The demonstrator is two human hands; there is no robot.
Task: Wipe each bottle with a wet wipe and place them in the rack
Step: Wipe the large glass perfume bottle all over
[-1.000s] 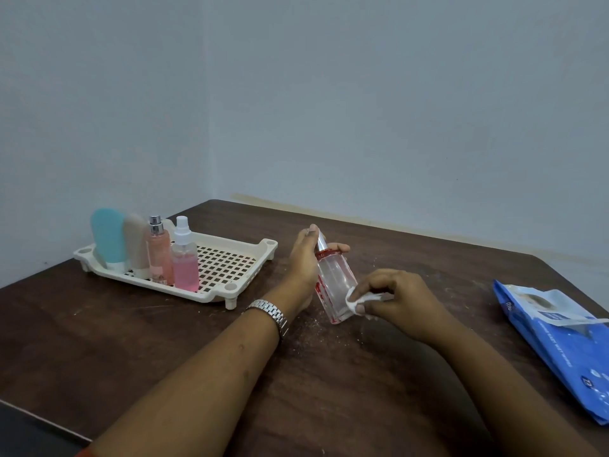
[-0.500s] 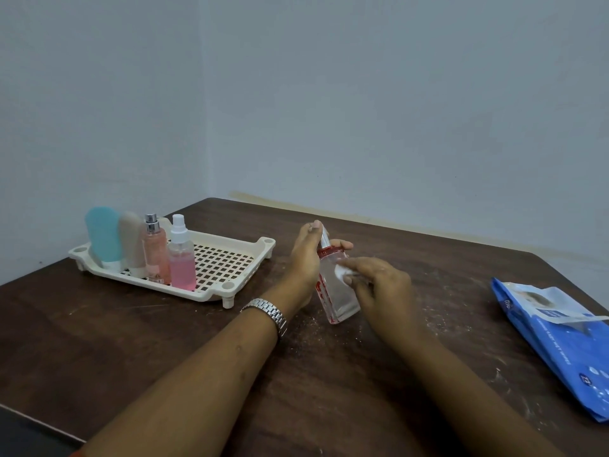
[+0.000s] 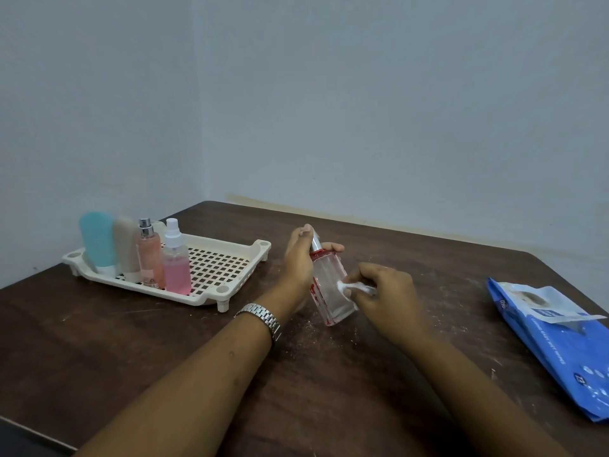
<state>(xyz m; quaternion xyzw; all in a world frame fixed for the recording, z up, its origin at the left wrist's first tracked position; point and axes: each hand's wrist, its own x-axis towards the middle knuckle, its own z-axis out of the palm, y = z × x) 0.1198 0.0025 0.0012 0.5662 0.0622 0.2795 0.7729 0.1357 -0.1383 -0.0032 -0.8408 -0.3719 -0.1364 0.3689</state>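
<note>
Table (image 3: 171,374): dark wood, dusted with pale specks around the work spot; it carries everything here.
Wristwatch (image 3: 260,316): a metal band on the left wrist, at seven o'clock from the bottle in hand.
Wipe pack (image 3: 560,344): a blue packet lying flat at three o'clock, flap peeled up, probably kept within reach for a fresh sheet.
Right hand (image 3: 385,291): grip clenched on the wipe, fingers curled and pinching it against the bottle's side.
Wet wipe (image 3: 354,286): a small white wad, bunched so the fingertips can rub with it; it touches the bottle's right face.
Clear bottle (image 3: 329,291): red-trimmed, tilted with its cap towards eleven o'clock and its base low by the table; whether the base rests there I cannot tell. The lean seems meant to turn its side to the wipe.
Left hand (image 3: 296,262): grip closed round the cap and neck, steadying the bottle and leaving the body bare for wiping.
Rack (image 3: 230,293): a cream slotted tray at ten o'clock, its right half free for this bottle.
Racked bottles: blue tube (image 3: 97,239), beige tube (image 3: 125,245), peach spray (image 3: 150,258) and pink spray (image 3: 176,268), upright in a row on the left side, apparently already wiped.
</note>
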